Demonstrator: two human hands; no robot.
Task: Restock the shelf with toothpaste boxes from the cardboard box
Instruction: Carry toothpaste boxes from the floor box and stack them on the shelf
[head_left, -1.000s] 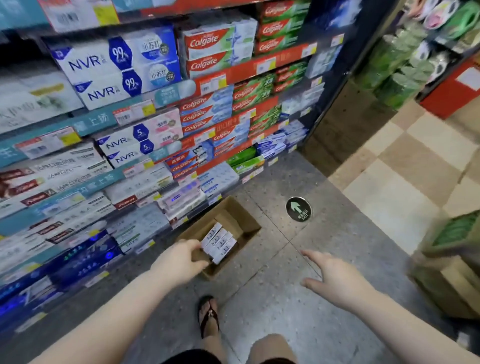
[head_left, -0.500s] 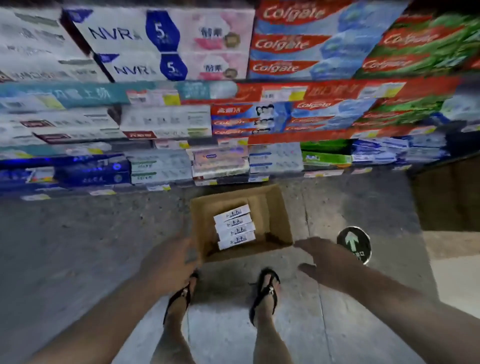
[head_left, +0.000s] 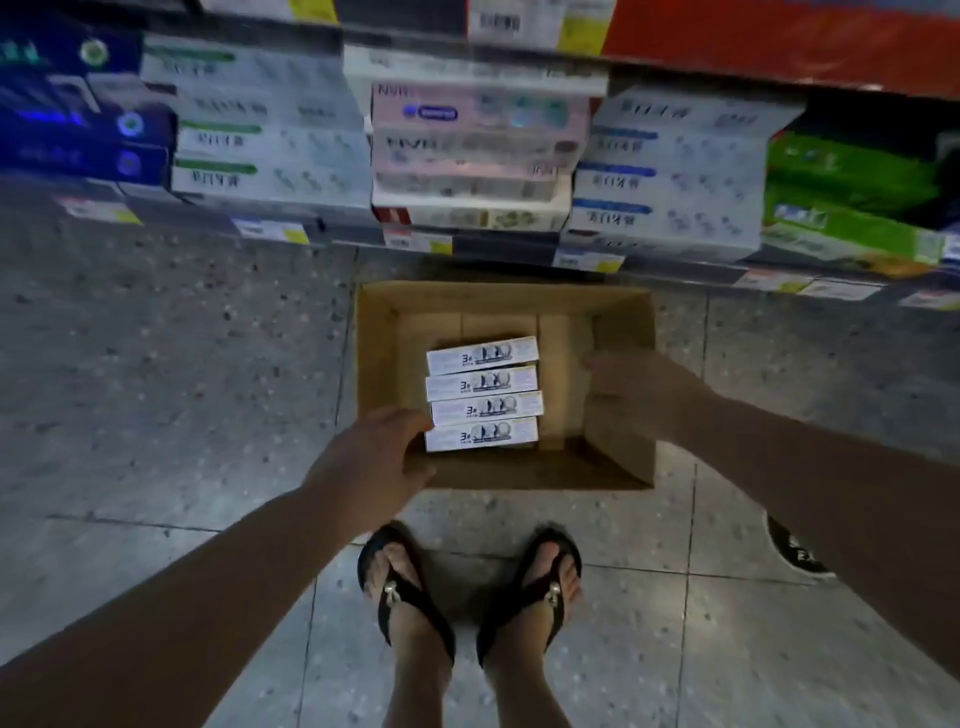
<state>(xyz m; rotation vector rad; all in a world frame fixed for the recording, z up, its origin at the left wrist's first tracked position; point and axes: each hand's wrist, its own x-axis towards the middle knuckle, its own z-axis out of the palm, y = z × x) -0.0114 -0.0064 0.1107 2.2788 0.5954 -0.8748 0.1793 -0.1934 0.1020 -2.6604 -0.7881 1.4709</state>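
Note:
An open cardboard box (head_left: 375, 338) sits on the floor just in front of my feet. Inside it, several white toothpaste boxes (head_left: 483, 396) lie side by side in a row. My left hand (head_left: 374, 453) reaches over the box's near left corner, its fingers stretched out to the left ends of the toothpaste boxes and holding nothing. My right hand (head_left: 629, 391) hovers over the box's right wall, fingers pointing inward and apart from the toothpaste boxes. The bottom shelf (head_left: 498, 244) runs just behind the cardboard box, filled with stacked toothpaste packs.
My feet in black sandals (head_left: 405, 587) stand close to the box's near wall. A round dark floor sticker (head_left: 795, 552) shows at the right, partly under my right arm. Grey stone floor stretches to the left. Price labels (head_left: 270, 229) line the shelf edge.
I have bent lower and closer over the cardboard box. Both hands moved forward: the left up to the toothpaste boxes, the right over the box's right wall.

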